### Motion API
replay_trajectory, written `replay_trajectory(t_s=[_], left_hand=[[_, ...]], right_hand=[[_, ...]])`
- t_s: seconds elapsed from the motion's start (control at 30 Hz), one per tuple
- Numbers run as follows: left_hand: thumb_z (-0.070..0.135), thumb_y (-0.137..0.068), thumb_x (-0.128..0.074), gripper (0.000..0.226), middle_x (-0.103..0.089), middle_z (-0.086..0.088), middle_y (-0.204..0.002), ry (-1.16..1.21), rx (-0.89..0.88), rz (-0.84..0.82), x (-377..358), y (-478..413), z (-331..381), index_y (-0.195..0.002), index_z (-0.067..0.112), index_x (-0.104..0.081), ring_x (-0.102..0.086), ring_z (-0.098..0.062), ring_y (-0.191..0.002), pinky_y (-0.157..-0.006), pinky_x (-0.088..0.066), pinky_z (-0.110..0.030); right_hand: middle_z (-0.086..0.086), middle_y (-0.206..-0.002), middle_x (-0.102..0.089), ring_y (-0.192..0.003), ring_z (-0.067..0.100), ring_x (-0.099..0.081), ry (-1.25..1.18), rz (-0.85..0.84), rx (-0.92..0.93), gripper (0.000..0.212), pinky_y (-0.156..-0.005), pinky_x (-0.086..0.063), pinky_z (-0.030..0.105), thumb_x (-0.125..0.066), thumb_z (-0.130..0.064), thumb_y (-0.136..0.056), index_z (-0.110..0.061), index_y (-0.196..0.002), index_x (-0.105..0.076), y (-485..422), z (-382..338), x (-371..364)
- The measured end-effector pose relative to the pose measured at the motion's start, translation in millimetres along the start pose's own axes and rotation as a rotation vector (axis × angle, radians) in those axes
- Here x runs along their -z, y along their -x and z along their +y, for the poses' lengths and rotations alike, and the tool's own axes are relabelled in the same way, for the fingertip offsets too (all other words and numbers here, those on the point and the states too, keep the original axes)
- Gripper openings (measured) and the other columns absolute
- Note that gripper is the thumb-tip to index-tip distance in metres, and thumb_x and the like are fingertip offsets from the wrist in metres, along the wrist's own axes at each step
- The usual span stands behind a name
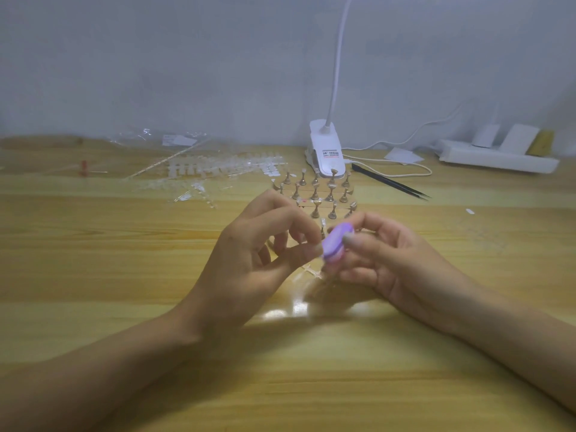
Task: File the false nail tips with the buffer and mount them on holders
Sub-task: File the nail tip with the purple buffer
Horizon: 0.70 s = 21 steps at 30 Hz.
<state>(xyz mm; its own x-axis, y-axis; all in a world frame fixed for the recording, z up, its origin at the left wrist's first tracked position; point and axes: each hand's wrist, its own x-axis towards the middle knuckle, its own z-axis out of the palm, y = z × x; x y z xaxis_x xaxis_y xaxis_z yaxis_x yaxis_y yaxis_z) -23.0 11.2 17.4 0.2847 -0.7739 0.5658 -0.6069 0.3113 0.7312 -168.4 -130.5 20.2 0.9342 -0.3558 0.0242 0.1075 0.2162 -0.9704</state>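
My right hand (383, 260) grips a small purple oval buffer (335, 241) between thumb and fingers, just above the wooden table (124, 307). My left hand (258, 251) pinches a small clear nail tip (316, 247) against the buffer's left edge; the tip is mostly hidden by my fingers. Behind the hands stand several gold-coloured holders (321, 191) in rows on a clear base. A clear plastic sprue piece (308, 272) lies on the table under my hands.
Strips of clear nail tips (218, 169) and a plastic bag (162, 138) lie at the back left. A white clip lamp (325, 151) stands behind the holders, black tweezers (389, 182) to its right, a white power strip (495, 157) at far right.
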Motion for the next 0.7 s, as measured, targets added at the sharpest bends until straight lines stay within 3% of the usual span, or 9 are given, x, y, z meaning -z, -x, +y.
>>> replay_trajectory(t_s=[0.17,0.27,0.4,0.5,0.63,0.7], left_hand=[[0.024,-0.084,-0.072,0.011,-0.052,0.009,-0.089,-0.021,-0.014,0.010,0.2,0.7,0.8,-0.078,0.029,-0.064,-0.050,-0.016,-0.072,-0.052,-0.043,-0.034],[0.023,-0.083,-0.070,0.008,-0.052,0.009,-0.089,-0.033,0.004,0.009,0.3,-0.4,0.7,-0.078,0.027,-0.064,-0.051,-0.017,-0.073,-0.053,-0.043,-0.034],[0.023,-0.084,-0.070,0.009,-0.052,0.008,-0.089,-0.028,0.010,-0.006,-0.4,-0.5,1.0,-0.078,0.027,-0.064,-0.051,-0.016,-0.073,-0.054,-0.040,-0.026],[0.023,-0.084,-0.070,0.009,-0.052,0.009,-0.088,-0.039,0.004,-0.001,-0.8,-0.7,1.0,-0.078,0.027,-0.064,-0.051,-0.016,-0.072,-0.054,-0.039,-0.024],[0.023,-0.083,-0.070,0.010,-0.052,0.010,-0.087,-0.020,0.015,0.007,-0.2,-0.3,1.1,-0.077,0.027,-0.064,-0.051,-0.015,-0.073,-0.054,-0.039,-0.023],[0.023,-0.083,-0.070,0.009,-0.052,0.009,-0.088,-0.019,0.017,0.005,-0.4,-0.4,1.3,-0.077,0.027,-0.064,-0.051,-0.016,-0.073,-0.053,-0.039,-0.024]], right_hand=[[0.014,-0.085,-0.074,-0.073,0.024,-0.074,0.005,-0.001,-0.009,0.014,-0.064,-0.059,0.024,-0.065,-0.014,-0.084,-0.006,-0.092,-0.057,-0.3,-0.9,0.7],[0.017,-0.089,-0.074,-0.077,0.023,-0.074,0.080,-0.145,-0.016,0.013,-0.066,-0.058,0.024,-0.069,-0.012,-0.085,-0.008,-0.093,-0.059,2.4,0.0,-4.6],[0.018,-0.088,-0.074,-0.075,0.025,-0.074,-0.006,0.023,0.007,0.021,-0.065,-0.059,0.025,-0.070,-0.018,-0.081,-0.005,-0.092,-0.057,0.7,-0.5,-1.7],[0.019,-0.087,-0.074,-0.075,0.023,-0.074,0.070,-0.113,-0.021,0.011,-0.064,-0.058,0.023,-0.071,-0.011,-0.086,-0.009,-0.089,-0.061,0.2,-0.1,-3.9],[0.016,-0.089,-0.075,-0.076,0.022,-0.075,0.011,0.024,-0.008,0.020,-0.064,-0.058,0.023,-0.072,-0.019,-0.079,-0.007,-0.091,-0.061,0.5,-1.5,-1.1],[0.016,-0.088,-0.075,-0.076,0.021,-0.074,0.055,-0.078,-0.038,0.012,-0.064,-0.058,0.023,-0.073,-0.014,-0.085,-0.010,-0.090,-0.063,0.9,-2.3,-3.4]])
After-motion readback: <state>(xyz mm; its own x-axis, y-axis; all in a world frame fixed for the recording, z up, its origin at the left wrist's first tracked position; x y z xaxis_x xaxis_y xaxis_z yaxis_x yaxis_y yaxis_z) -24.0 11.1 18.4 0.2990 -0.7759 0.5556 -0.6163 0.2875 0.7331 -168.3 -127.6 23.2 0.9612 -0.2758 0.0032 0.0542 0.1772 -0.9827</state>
